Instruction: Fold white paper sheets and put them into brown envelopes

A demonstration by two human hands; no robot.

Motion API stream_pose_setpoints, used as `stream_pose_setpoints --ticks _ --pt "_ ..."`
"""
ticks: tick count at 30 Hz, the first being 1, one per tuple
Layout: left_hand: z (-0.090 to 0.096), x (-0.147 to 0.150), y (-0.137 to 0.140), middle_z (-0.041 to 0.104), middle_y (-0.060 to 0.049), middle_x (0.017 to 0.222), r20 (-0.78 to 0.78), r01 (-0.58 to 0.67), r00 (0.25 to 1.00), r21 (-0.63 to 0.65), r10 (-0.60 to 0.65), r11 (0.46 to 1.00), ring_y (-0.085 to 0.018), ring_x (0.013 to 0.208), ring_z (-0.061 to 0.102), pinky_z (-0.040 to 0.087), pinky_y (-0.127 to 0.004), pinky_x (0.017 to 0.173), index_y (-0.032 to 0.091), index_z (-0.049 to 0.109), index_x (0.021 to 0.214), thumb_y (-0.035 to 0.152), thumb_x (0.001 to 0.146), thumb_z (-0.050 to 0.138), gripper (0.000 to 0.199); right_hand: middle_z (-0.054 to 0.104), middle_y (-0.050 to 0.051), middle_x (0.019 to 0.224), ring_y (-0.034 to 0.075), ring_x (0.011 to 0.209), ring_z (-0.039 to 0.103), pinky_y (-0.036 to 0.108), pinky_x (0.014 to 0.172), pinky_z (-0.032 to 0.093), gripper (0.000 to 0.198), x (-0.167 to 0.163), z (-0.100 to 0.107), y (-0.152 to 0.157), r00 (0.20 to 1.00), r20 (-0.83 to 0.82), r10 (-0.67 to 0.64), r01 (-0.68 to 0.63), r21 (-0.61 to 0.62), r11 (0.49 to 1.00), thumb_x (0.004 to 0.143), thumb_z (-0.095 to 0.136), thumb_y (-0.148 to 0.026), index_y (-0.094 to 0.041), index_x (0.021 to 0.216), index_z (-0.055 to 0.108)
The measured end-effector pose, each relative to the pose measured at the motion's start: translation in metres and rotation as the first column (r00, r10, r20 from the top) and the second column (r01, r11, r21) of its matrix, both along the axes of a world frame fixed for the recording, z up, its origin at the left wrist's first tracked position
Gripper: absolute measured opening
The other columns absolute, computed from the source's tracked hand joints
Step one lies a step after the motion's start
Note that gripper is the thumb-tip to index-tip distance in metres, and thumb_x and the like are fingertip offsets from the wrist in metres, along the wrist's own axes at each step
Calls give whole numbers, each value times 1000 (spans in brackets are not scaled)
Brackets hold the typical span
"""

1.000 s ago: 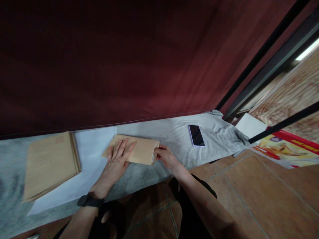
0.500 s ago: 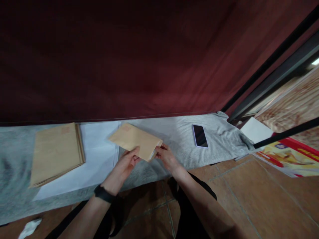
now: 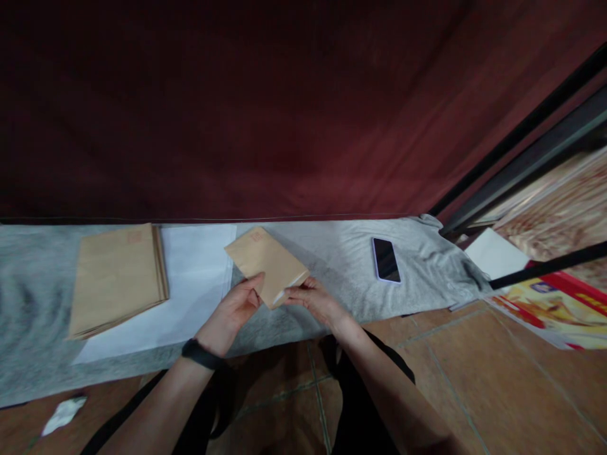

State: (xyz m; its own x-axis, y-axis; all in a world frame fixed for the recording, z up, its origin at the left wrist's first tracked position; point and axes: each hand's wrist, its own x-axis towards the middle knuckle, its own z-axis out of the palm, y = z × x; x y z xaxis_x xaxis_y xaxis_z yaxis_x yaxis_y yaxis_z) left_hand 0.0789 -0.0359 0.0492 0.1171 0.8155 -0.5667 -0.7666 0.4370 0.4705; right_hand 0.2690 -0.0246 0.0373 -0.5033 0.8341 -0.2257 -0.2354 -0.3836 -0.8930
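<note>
pinching a brown envelope (image 3: 269, 260) by its edges are left fingers (image 3: 253, 283) and right fingers (image 3: 298, 293).

Slim black band (image 3: 203, 356) with a thicker rounded section around the left wrist, bare left hand (image 3: 239, 306), bare right hand (image 3: 318, 301), uncovered forearms (image 3: 379, 382), black cloth legwear (image 3: 356, 414)

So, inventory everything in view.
Held envelope: one, brown, centre
Envelope stack: one, brown, left
Paper: count unclear, white, under stack
Smartphone: one, lilac and black, right
Cloth: one, grey, underneath
Curtain: one, maroon, behind
Bars: several, dark, right
Printed board: one, multicoloured, right
Streaked panel: one, brown, right
Blank panel: one, white, right
Scrap: one, white, floor
Tiles: several, brown, floor
Wristband: one, black, left wrist
Trouser legs: two, black, below
Left hand: one, envelope's near edge
Right hand: one, envelope's opening
</note>
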Motion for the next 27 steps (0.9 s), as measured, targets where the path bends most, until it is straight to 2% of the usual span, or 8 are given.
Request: stream_pose_setpoints --ticks 9,15,20,27 --pt "2 2 -1 77 -13 107 -97 26 995 35 -23 999 -26 91 76 63 -35 80 10 59 132 8 83 66 49 75 0 107 24 100 70 43 90 59 30 -4 -5 -2 1000 26 -9 8 29 1000 75 78 -35 -32 104 72" --pt "8 6 -3 78 -12 101 -77 38 996 58 -34 998 -25 91 76 62 -34 79 9 61 128 3 81 66 48 75 -1 100 21 89 69 40 83 61 27 -8 -5 -2 997 54 -51 50 29 998 73 79 -37 -30 98 73" --pt "14 9 -5 78 -10 94 -104 10 995 35 -6 999 -25 87 75 62 -35 78 9 63 124 2 80 65 44 71 1 83 18 71 64 41 74 62 24 -8 -5 -3 994 93 -65 63 27 998 75 79 -41 -25 91 73" --pt "7 4 -4 78 -12 99 -60 83 995 25 -81 996 -27 88 76 63 -37 76 10 62 127 6 81 65 47 72 0 87 17 75 64 36 74 61 24 -7 1 -4 997 74 -26 23 38 999 73 80 -40 -26 92 73"
